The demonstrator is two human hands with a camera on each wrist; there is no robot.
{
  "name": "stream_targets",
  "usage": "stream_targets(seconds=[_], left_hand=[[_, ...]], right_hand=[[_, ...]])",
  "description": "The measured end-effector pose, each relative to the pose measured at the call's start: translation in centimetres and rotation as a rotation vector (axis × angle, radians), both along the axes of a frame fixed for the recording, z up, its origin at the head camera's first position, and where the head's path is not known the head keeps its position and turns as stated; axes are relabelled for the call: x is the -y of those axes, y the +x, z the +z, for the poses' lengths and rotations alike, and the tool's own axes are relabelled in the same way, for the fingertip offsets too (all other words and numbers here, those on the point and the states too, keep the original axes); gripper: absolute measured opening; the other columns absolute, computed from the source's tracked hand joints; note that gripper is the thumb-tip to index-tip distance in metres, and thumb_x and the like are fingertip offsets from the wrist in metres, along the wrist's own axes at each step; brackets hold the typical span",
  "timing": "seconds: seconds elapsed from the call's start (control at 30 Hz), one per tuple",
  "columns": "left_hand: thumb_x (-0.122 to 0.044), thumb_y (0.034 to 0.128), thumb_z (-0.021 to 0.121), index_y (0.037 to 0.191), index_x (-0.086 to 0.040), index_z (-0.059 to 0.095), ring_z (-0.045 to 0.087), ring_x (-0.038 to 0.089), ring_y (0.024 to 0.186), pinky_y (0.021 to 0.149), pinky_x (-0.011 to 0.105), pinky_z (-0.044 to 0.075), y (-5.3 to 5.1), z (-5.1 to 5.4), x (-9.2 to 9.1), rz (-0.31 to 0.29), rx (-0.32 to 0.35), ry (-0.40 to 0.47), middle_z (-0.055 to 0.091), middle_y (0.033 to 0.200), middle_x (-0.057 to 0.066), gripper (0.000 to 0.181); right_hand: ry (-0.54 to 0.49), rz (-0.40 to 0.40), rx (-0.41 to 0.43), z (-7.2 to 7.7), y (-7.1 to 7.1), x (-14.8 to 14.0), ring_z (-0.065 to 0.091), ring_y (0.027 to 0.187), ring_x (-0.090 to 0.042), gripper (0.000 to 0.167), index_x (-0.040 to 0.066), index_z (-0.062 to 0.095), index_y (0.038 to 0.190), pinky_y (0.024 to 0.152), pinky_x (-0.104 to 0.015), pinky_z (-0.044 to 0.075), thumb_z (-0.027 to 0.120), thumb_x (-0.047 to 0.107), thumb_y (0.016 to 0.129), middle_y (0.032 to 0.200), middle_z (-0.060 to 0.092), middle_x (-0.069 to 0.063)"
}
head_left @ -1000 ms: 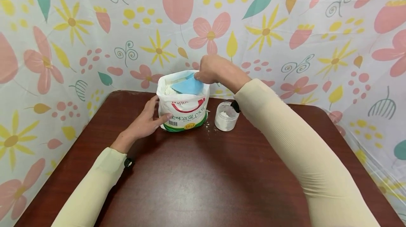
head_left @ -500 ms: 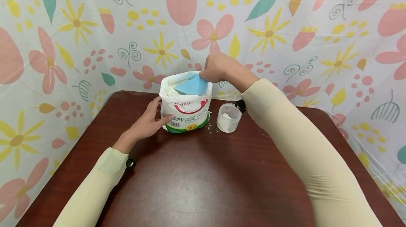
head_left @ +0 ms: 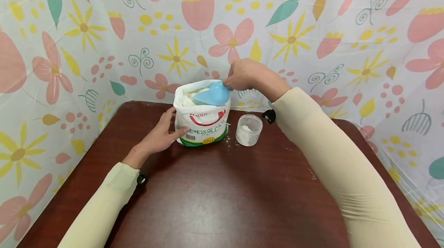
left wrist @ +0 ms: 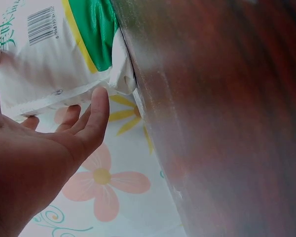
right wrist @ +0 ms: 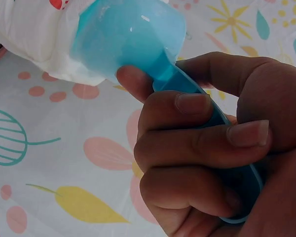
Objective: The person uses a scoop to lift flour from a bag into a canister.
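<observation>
A white bag (head_left: pixel 202 121) of white powder, its top folded open, stands upright at the back of the table. My left hand (head_left: pixel 156 134) grips its left side, thumb on the front; in the left wrist view the bag (left wrist: pixel 49 54) lies between the thumb and curved fingers of my left hand (left wrist: pixel 44 148). My right hand (head_left: pixel 244 74) holds a light blue scoop (head_left: pixel 214 94) in the bag's mouth. In the right wrist view the fingers of my right hand (right wrist: pixel 202 143) curl round the handle of the scoop (right wrist: pixel 130 39). Powder hides the scoop's tip.
A clear round jar (head_left: pixel 248 130), lidless and part filled with white powder, stands right of the bag. Powder specks lie between them on the dark brown table (head_left: pixel 208 186). Behind hangs a floral curtain (head_left: pixel 138 28), close to the table's back edge.
The scoop and my right hand have shifted a little to the right, and the scoop's bowl has tilted so more of its rounded outside shows. My left hand stays on the bag.
</observation>
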State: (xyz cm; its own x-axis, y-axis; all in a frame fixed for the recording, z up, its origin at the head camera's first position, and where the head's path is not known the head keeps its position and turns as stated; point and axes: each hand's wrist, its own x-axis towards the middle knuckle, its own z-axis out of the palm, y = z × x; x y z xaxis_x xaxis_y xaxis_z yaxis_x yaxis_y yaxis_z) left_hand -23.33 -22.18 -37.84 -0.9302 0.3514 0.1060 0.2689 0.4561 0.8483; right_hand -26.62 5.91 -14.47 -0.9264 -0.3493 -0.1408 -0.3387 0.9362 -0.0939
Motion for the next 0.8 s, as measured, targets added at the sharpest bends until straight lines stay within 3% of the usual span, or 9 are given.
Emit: stream_targets(seconds=[0.2, 0.4, 0.63, 0.8], left_hand=[[-0.041, 0.102, 0.072, 0.168, -0.029, 0.011, 0.045, 0.035, 0.143, 0.107, 0.055, 0.052, 0.1, 0.1, 0.0, -0.009, -0.003, 0.006, 0.025, 0.156, 0.013, 0.091], [-0.039, 0.1033, 0.071, 0.169, -0.029, 0.011, 0.047, 0.036, 0.14, 0.105, 0.053, 0.053, 0.0, -0.1, 0.0, -0.017, -0.01, 0.009, 0.025, 0.156, 0.014, 0.089], [-0.041, 0.1028, 0.071, 0.169, -0.027, 0.011, 0.047, 0.037, 0.142, 0.106, 0.054, 0.052, 0.0, -0.1, 0.0, -0.019, -0.001, 0.008, 0.024, 0.156, 0.014, 0.09], [-0.041, 0.103, 0.07, 0.169, -0.027, 0.01, 0.047, 0.037, 0.142, 0.106, 0.055, 0.053, -0.1, -0.1, 0.0, -0.02, -0.01, 0.001, 0.023, 0.158, 0.015, 0.091]], right_hand=[[-0.031, 0.036, 0.027, 0.3, 0.1, -1.0, 0.047, 0.062, -0.016, 0.038, 0.01, 0.08, 0.077, 0.061, -0.03, 0.039, 0.054, 0.025, 0.101, 0.056, 0.048, 0.005], [-0.039, 0.055, 0.019, 0.6, 0.6, -2.0, 0.038, 0.055, -0.014, 0.037, 0.014, 0.062, 0.059, 0.058, -0.03, 0.033, 0.052, 0.021, 0.094, 0.053, 0.04, 0.006], [-0.079, 0.077, 0.011, 0.5, 1.0, -3.2, 0.033, 0.053, -0.012, 0.042, 0.018, 0.052, 0.052, 0.057, -0.029, 0.031, 0.052, 0.02, 0.094, 0.052, 0.035, 0.007], [-0.107, 0.09, 0.006, 0.5, 1.1, -4.2, 0.034, 0.056, -0.013, 0.04, 0.016, 0.068, 0.061, 0.059, -0.03, 0.032, 0.052, 0.023, 0.097, 0.053, 0.035, 0.007]])
